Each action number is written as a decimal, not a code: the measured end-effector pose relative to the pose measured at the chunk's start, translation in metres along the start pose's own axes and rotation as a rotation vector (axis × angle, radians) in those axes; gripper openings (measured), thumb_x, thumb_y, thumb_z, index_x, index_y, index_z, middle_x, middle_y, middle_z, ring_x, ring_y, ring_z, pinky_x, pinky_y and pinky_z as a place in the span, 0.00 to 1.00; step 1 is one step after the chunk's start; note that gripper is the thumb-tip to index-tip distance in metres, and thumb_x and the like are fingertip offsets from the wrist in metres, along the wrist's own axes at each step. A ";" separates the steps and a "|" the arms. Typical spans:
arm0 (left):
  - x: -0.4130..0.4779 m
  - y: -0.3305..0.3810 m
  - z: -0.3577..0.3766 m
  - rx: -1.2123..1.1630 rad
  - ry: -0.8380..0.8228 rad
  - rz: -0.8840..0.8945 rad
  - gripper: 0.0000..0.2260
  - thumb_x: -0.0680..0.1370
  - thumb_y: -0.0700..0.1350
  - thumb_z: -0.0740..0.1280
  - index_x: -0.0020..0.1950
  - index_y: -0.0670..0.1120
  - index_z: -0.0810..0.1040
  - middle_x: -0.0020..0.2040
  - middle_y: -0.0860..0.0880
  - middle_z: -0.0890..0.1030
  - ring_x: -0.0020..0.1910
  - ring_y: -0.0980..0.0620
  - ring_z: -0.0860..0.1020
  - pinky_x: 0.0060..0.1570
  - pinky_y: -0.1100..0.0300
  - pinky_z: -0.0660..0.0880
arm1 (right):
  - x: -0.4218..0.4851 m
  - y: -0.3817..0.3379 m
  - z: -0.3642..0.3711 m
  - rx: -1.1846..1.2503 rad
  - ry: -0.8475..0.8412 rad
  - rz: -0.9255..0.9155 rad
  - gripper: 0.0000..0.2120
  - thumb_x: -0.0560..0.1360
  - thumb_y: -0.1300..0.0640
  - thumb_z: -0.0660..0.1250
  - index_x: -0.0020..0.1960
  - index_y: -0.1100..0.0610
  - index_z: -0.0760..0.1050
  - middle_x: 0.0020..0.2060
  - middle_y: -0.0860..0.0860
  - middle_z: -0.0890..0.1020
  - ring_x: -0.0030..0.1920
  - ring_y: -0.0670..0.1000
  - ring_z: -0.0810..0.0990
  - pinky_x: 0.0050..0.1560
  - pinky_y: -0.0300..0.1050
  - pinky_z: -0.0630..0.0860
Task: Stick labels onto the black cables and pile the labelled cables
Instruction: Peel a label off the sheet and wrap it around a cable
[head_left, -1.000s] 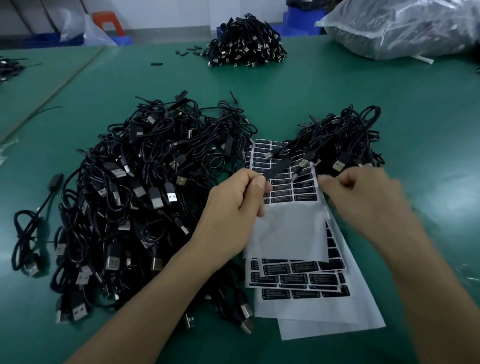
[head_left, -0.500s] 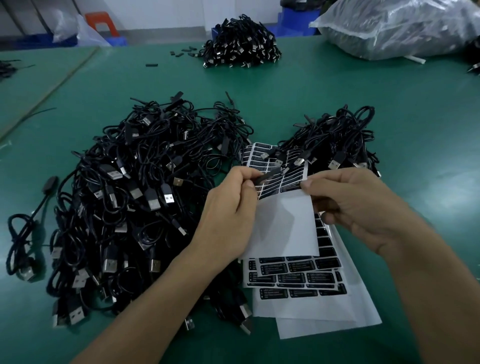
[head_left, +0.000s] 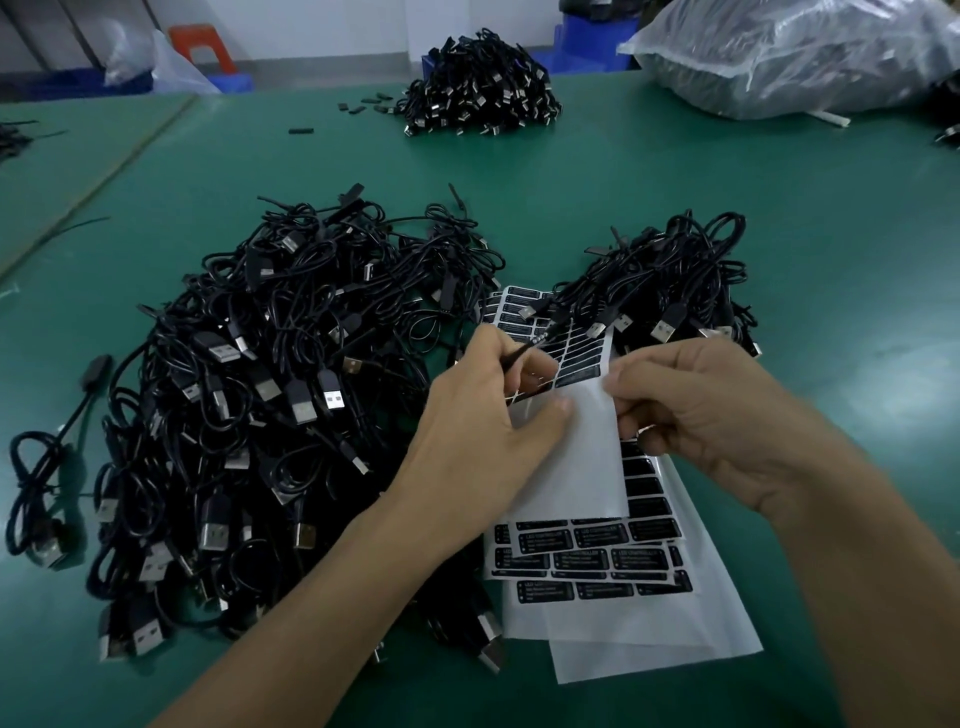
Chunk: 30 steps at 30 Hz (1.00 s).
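Your left hand (head_left: 483, 431) pinches a thin black cable end (head_left: 521, 352) over the label sheet (head_left: 571, 462), thumb steadying the paper, while your right hand (head_left: 711, 415) pinches its edge with curled fingers, probably to peel a label. The big cable heap (head_left: 291, 389) lies left on the table (head_left: 623, 182), with a smaller pile (head_left: 670, 286) behind the sheet.

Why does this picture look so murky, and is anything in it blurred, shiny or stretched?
Head view: dim bluish light, a soft shadow beside the loose cable. Head view: print on the label sheets is soft. Head view: white glare on the plastic bag. Head view: the wide lens swells the left forearm toward the bottom edge.
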<state>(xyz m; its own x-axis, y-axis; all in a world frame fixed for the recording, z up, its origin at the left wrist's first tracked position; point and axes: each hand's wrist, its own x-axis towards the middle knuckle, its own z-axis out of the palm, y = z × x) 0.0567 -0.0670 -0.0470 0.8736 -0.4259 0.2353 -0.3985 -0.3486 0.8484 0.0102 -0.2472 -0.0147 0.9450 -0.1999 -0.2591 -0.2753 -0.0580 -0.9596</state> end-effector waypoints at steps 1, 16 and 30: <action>0.000 0.000 0.000 -0.014 -0.007 0.006 0.11 0.75 0.46 0.73 0.49 0.46 0.72 0.52 0.64 0.80 0.53 0.64 0.78 0.50 0.74 0.71 | 0.000 0.000 0.000 -0.013 -0.007 0.001 0.11 0.74 0.64 0.69 0.35 0.57 0.83 0.29 0.54 0.81 0.29 0.47 0.78 0.26 0.36 0.72; 0.008 0.018 0.001 0.319 0.044 0.178 0.21 0.78 0.49 0.70 0.36 0.53 0.58 0.37 0.50 0.83 0.43 0.47 0.83 0.37 0.45 0.78 | 0.002 0.006 0.003 -0.135 -0.091 -0.143 0.15 0.78 0.63 0.67 0.35 0.53 0.84 0.29 0.50 0.78 0.29 0.45 0.74 0.26 0.35 0.68; 0.010 0.011 0.011 0.000 0.087 0.014 0.22 0.71 0.42 0.74 0.36 0.50 0.59 0.38 0.60 0.84 0.38 0.48 0.81 0.39 0.42 0.78 | 0.003 0.004 0.005 -0.191 -0.043 -0.088 0.14 0.76 0.62 0.69 0.33 0.55 0.83 0.28 0.50 0.80 0.28 0.44 0.75 0.24 0.34 0.67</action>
<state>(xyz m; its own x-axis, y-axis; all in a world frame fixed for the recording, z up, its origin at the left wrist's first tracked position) 0.0577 -0.0838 -0.0403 0.8889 -0.3565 0.2877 -0.4110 -0.3429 0.8447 0.0123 -0.2434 -0.0199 0.9725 -0.1440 -0.1832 -0.2157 -0.2584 -0.9417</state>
